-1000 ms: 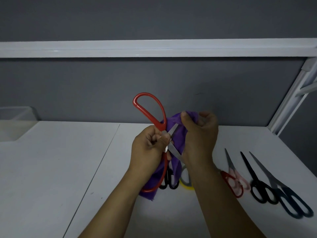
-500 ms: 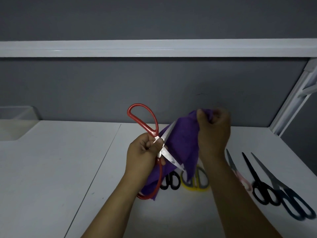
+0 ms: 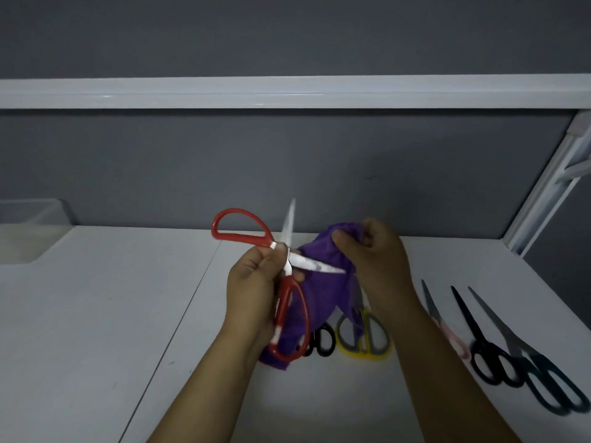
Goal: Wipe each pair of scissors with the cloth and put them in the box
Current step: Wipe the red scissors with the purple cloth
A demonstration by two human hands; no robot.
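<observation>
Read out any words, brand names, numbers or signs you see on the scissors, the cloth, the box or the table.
None: no word, brand, number or sign can be read anywhere in the view.
The red scissors, purple cloth, box, table and other scissors show no print; the raised blades are motion-blurred.

left hand (image 3: 252, 282): bare | right hand (image 3: 379, 260): bare | forearms (image 3: 208, 391): bare, unsleeved
</observation>
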